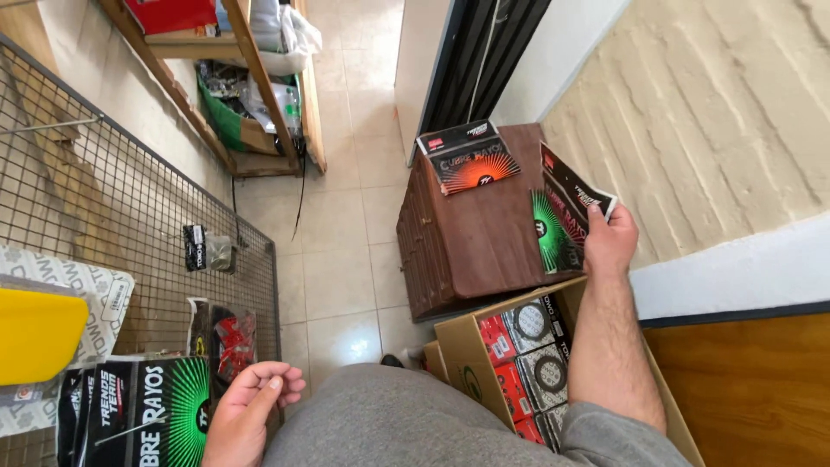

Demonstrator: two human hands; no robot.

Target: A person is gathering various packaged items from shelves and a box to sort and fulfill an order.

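My right hand (609,240) reaches out over a dark brown wooden cabinet (471,242) and grips a flat black packet with red print (571,197), held tilted up. Just behind that packet, a black packet with a green burst (546,232) shows at the cabinet's right edge; I cannot tell whether it lies flat or is held. A black packet with an orange burst (467,157) lies flat at the cabinet's far end. My left hand (249,413) hangs palm up, fingers loosely curled and empty, beside a black packet with a green burst (143,413) hanging on a wire grid panel.
An open cardboard box (462,355) of red and grey packets stands below the cabinet by my right arm. The wire grid panel (95,199) on the left carries small hanging packets. Wooden shelving (251,104) stands at the far end of the tiled floor (337,259). A yellow object (35,333) is at left.
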